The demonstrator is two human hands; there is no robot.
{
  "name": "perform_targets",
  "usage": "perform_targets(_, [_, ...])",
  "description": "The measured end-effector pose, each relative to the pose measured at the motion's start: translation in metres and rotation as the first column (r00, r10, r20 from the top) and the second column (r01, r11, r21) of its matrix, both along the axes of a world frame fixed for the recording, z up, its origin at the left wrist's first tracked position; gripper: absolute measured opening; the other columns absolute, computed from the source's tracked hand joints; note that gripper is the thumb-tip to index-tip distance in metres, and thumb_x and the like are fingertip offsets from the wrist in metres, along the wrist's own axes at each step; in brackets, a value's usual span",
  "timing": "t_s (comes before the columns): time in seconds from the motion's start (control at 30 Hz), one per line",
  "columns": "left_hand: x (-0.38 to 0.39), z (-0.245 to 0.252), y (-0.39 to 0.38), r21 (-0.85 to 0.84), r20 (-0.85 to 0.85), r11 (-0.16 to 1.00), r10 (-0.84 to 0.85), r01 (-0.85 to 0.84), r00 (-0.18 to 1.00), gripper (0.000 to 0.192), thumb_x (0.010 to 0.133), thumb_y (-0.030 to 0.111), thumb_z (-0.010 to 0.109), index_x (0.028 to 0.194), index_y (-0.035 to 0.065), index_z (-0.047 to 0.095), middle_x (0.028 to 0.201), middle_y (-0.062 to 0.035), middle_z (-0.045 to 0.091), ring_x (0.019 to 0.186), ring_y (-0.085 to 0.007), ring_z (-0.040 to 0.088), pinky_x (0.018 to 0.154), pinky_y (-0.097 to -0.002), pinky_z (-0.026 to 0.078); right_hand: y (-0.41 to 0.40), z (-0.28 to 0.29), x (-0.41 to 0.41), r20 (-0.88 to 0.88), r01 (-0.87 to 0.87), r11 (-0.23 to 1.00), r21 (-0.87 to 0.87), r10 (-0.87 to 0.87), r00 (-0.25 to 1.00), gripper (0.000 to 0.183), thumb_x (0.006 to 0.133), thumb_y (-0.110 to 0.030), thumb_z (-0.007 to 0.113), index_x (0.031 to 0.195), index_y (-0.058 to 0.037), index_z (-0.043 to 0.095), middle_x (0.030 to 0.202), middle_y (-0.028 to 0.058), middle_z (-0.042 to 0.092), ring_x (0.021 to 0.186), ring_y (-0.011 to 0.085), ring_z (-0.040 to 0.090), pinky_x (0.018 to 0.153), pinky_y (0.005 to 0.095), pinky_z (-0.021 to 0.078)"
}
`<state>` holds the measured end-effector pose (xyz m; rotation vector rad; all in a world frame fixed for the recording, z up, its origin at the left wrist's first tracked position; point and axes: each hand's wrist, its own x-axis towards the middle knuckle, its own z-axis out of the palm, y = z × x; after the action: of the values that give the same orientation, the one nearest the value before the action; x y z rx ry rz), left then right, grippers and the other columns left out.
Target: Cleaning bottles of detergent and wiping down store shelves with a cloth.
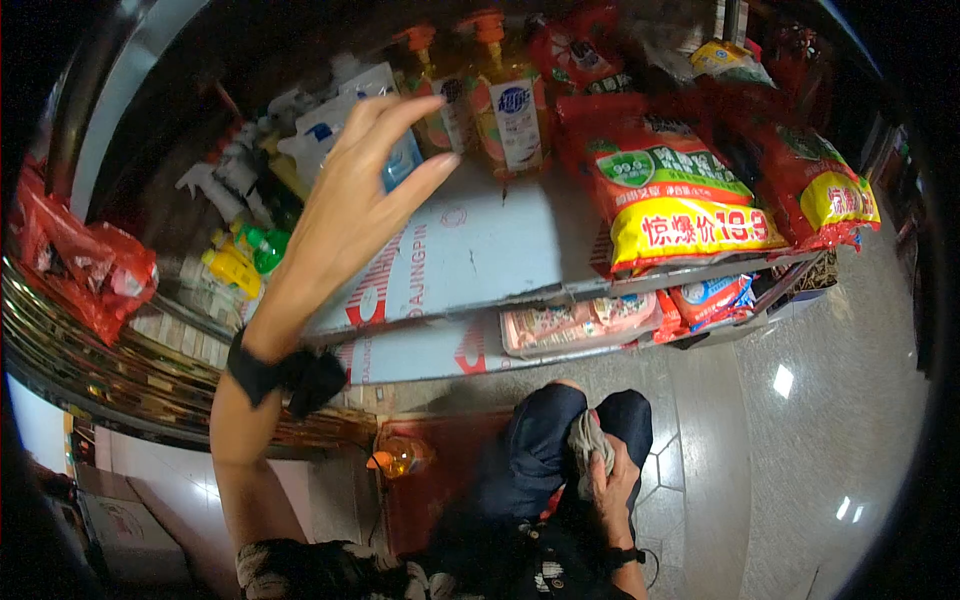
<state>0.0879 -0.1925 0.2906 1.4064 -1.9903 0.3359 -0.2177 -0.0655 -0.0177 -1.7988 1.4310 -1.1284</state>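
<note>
My left hand [360, 195] is raised over the upper shelf [480, 236], thumb and fingers apart, holding nothing. Beyond its fingertips stand two pump bottles of amber liquid with orange heads, a nearer one [516, 124] and one partly behind my fingers [448, 112]. A blue and white pouch [403, 161] shows between my thumb and forefinger. Low over my knees, my right hand [616, 480] grips a crumpled grey cloth [589, 442]. Red and yellow printed bags [690, 195] lie at the right of the shelf.
White trigger spray bottles [214, 191] and yellow and green capped bottles [255, 255] stand left. A clear plastic box of pink packs [577, 322] sits on the lower shelf. A red plastic bag [82, 255] hangs far left. An orange-capped bottle [405, 456] is beside my legs.
</note>
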Motion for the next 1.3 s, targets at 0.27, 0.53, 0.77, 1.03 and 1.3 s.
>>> perform_targets(0.27, [0.08, -0.085, 0.198, 0.765, -0.174, 0.613, 0.491, -0.197, 0.854, 0.028, 0.088, 0.016, 0.059, 0.115, 0.007, 0.059, 0.096, -0.0083, 0.064, 0.087, -0.012, 0.06, 0.075, -0.028, 0.048, 0.006, -0.006, -0.002, -0.038, -0.001, 1.0, 0.003, 0.001, 0.999, 0.028, 0.089, -0.02, 0.052, 0.109, -0.0009, 0.056, 0.09, 0.0219, 0.064, 0.081, 0.0354, 0.064, 0.071, 0.038, 0.049])
perform_targets(0.53, [0.137, -0.327, 0.327, 0.857, -0.154, 0.475, 0.608, -0.201, 0.779, 0.041, 0.081, 0.024, 0.067, 0.116, 0.0044, 0.056, 0.097, -0.0149, 0.062, 0.089, -0.0268, 0.062, 0.076, -0.0367, 0.049, 0.011, -0.003, -0.002, -0.125, 0.017, 1.0, 0.023, -0.014, 0.992, 0.036, 0.093, -0.032, 0.049, 0.111, -0.0018, 0.057, 0.09, 0.0181, 0.065, 0.079, 0.0249, 0.064, 0.072, 0.0349, 0.0485])
perform_targets(0.77, [0.125, -0.404, 0.306, 0.858, 0.239, 0.219, 0.632, -0.465, 0.738, 0.072, 0.072, 0.026, 0.075, 0.133, 0.0088, 0.04, 0.128, -0.0152, 0.046, 0.118, -0.0369, 0.045, 0.092, -0.0455, 0.042, 0.012, 0.0, 0.0, -0.239, 0.06, 0.996, 0.072, -0.041, 0.97, 0.039, 0.093, -0.035, 0.049, 0.11, -0.0017, 0.057, 0.092, 0.0195, 0.066, 0.08, 0.0265, 0.064, 0.072, 0.036, 0.0485])
perform_targets(1.03, [0.136, -0.455, 0.29, 0.831, 0.147, 0.285, 0.716, -0.478, 0.683, 0.048, 0.075, 0.032, 0.071, 0.108, 0.0089, 0.045, 0.087, -0.0204, 0.064, 0.083, -0.0387, 0.062, 0.068, -0.0467, 0.049, 0.007, 0.002, 0.0, -0.239, 0.092, 0.994, 0.061, -0.075, 0.968, 0.039, 0.093, -0.035, 0.048, 0.11, -0.0014, 0.057, 0.091, 0.0196, 0.065, 0.083, 0.0292, 0.064, 0.074, 0.037, 0.0481])
perform_targets(1.3, [0.12, -0.457, 0.313, 0.777, -0.23, 0.557, 0.686, -0.295, 0.69, 0.021, 0.07, 0.013, 0.073, 0.084, 0.0079, 0.059, 0.076, -0.0097, 0.065, 0.072, -0.0231, 0.064, 0.066, -0.0345, 0.05, 0.004, 0.006, -0.006, -0.245, 0.05, 0.997, 0.054, -0.036, 0.969, 0.033, 0.09, -0.031, 0.052, 0.108, -0.0034, 0.058, 0.093, 0.0192, 0.065, 0.086, 0.0344, 0.064, 0.075, 0.0384, 0.0488])
